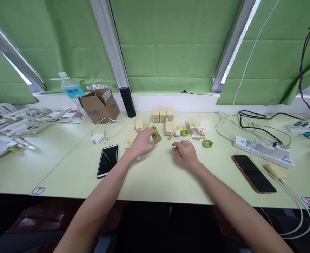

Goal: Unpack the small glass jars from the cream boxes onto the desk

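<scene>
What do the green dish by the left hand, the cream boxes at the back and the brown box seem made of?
Green dish: probably plastic; evenly coloured, smooth-looking. Cream boxes: likely thin card; matte, crisp-edged. Brown box: apparently cardboard; dull, with open flaps.

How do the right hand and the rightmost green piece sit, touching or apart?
Apart. The head view shows tabletop between the right hand and the rightmost green piece.

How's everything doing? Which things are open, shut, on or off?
Left hand: at green case, grip unclear
Right hand: fingers curled
Left phone: screen dark
Right phone: screen dark
Cardboard box: flaps open
Back cream boxes: seem shut
Rightmost cream box: open
Large bottle: capped
Black cylinder: upright
Power strip: plugs in
Green blinds: lowered
</scene>
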`<action>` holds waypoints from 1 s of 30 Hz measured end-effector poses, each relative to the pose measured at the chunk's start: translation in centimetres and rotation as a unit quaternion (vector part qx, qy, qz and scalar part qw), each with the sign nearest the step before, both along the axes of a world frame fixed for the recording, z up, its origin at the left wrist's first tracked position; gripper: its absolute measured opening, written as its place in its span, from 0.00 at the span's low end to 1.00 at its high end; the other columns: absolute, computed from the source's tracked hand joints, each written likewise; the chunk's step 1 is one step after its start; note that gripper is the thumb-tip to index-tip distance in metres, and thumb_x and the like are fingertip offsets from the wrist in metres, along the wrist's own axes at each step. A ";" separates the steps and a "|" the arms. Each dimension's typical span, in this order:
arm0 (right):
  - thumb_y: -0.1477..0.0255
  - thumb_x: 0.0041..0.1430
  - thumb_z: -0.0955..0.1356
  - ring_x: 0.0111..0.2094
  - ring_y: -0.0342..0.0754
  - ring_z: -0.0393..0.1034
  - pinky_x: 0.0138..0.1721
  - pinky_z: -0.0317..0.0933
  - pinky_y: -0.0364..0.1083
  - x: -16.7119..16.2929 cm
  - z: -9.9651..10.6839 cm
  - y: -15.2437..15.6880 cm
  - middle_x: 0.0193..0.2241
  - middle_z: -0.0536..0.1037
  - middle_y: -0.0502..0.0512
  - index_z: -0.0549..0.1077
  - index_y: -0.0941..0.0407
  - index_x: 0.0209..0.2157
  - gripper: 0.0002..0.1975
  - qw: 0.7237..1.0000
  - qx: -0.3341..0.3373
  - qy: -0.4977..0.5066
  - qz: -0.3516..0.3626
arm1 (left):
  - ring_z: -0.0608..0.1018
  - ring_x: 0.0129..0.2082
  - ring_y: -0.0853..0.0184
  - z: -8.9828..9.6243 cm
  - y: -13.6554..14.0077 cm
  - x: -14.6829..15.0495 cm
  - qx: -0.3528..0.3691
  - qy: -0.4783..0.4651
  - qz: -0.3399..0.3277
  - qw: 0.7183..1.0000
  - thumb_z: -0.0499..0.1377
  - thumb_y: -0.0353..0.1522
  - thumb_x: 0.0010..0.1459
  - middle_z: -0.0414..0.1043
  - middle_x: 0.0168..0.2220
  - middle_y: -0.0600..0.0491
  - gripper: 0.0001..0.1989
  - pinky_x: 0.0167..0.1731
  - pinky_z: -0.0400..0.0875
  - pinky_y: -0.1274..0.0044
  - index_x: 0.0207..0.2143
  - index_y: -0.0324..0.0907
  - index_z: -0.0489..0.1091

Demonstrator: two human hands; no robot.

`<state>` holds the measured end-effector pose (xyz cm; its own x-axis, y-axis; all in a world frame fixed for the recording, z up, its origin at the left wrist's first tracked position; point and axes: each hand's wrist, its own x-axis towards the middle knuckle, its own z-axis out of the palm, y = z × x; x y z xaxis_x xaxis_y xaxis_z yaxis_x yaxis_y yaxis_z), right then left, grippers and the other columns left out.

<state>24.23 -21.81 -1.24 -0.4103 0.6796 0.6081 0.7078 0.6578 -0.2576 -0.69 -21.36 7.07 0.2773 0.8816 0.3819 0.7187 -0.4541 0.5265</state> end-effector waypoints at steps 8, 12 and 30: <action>0.74 0.67 0.65 0.30 0.49 0.66 0.38 0.57 0.48 -0.4 0.1 0.1 0.27 0.76 0.56 0.79 0.56 0.36 0.10 0.999 -0.052 -0.016 0.007 | 0.73 0.54 0.50 -0.8 -1.7 -0.3 -0.034 0.135 -0.037 0.990 0.64 0.34 0.56 0.78 0.39 0.48 0.03 0.55 0.65 0.58 0.31 0.45 0.75; 0.74 0.67 0.65 0.30 0.49 0.66 0.38 0.57 0.47 -0.3 0.0 0.1 0.28 0.76 0.56 0.79 0.56 0.36 0.10 0.997 -0.073 -0.026 0.003 | 0.71 0.55 0.49 -1.2 -2.1 -0.4 -0.056 0.170 -0.035 0.983 0.64 0.34 0.56 0.76 0.38 0.48 0.03 0.55 0.62 0.57 0.31 0.44 0.74; 0.75 0.66 0.66 0.31 0.49 0.67 0.39 0.58 0.47 -0.5 0.1 0.0 0.29 0.78 0.56 0.79 0.56 0.36 0.09 0.994 -0.096 -0.046 -0.004 | 0.71 0.50 0.47 -3.2 -1.8 -0.7 0.021 0.211 -0.018 0.977 0.67 0.47 0.55 0.80 0.39 0.46 0.18 0.50 0.61 0.58 0.40 0.45 0.76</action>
<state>23.77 -21.78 -1.09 -0.4530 0.7825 0.4273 0.7389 0.5977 -0.3112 -1.37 -23.18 3.86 0.4493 0.8537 0.2633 0.8503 -0.4990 0.1671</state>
